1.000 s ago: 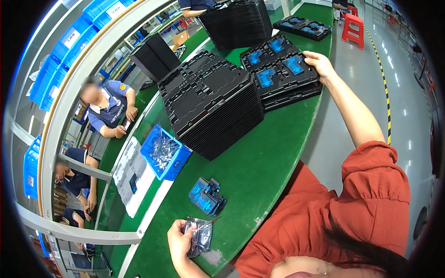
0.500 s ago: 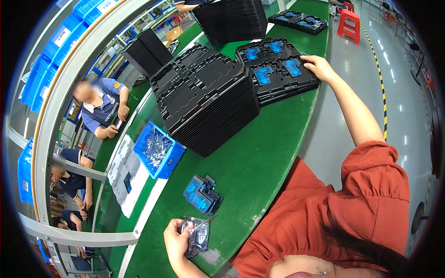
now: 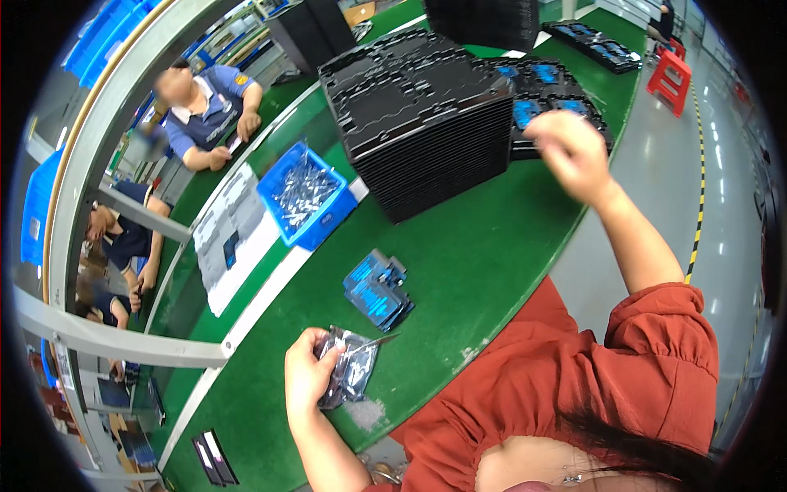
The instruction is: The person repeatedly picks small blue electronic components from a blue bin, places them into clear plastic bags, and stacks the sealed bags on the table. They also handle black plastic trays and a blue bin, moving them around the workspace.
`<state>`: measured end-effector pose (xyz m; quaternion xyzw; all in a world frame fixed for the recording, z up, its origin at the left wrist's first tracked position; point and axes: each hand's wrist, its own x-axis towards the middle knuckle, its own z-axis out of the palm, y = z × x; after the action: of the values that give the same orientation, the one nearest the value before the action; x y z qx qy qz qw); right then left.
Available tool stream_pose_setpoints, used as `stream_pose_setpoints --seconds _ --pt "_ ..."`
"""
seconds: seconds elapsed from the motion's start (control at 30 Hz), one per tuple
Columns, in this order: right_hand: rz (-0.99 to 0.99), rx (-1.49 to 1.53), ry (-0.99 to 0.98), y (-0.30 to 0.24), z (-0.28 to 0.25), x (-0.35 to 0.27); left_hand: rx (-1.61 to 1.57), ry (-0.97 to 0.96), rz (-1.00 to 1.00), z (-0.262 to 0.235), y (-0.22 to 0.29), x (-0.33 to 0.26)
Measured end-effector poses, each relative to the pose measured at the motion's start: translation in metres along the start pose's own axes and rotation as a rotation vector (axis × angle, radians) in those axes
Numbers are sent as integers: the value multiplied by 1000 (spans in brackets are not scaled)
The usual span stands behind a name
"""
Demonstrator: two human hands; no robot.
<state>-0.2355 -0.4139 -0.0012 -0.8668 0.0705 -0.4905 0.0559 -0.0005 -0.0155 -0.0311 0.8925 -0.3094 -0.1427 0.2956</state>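
My left hand (image 3: 308, 371) is closed at the near side of the green table, its fingers pinching a shiny, see-through grey plastic bag (image 3: 353, 369). A thin pointed metal tool (image 3: 378, 341), like tweezers, sticks out across the bag from beside my thumb. Just beyond lies a small stack of blue-and-black flat parts (image 3: 379, 289). My right hand (image 3: 571, 156) is raised over the table by the low black trays (image 3: 605, 131) that hold blue parts. Motion smears its fingers, and I see nothing in them.
A tall stack of black trays (image 3: 443, 148) stands mid-table. Left of it, a blue bin (image 3: 316, 230) holds many small metal pieces. A phone (image 3: 231, 249) lies on a pale sheet. Co-workers sit across, behind a grey metal frame (image 3: 131, 338). Red stools (image 3: 670, 82) stand on the floor.
My right hand has left the tray's edge and come back toward me. My left hand still pinches the bag. The view has shifted, so the table things appear further up and right.
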Motion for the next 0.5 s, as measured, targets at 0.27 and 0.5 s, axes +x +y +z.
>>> stream_pose_setpoints --seconds 0.27,0.5 --pt "-469 391 -647 -149 103 31 -35 -9 -49 -3 3 -1" --pt "-518 305 -1020 -167 120 66 -46 -11 12 -5 -5 -3"
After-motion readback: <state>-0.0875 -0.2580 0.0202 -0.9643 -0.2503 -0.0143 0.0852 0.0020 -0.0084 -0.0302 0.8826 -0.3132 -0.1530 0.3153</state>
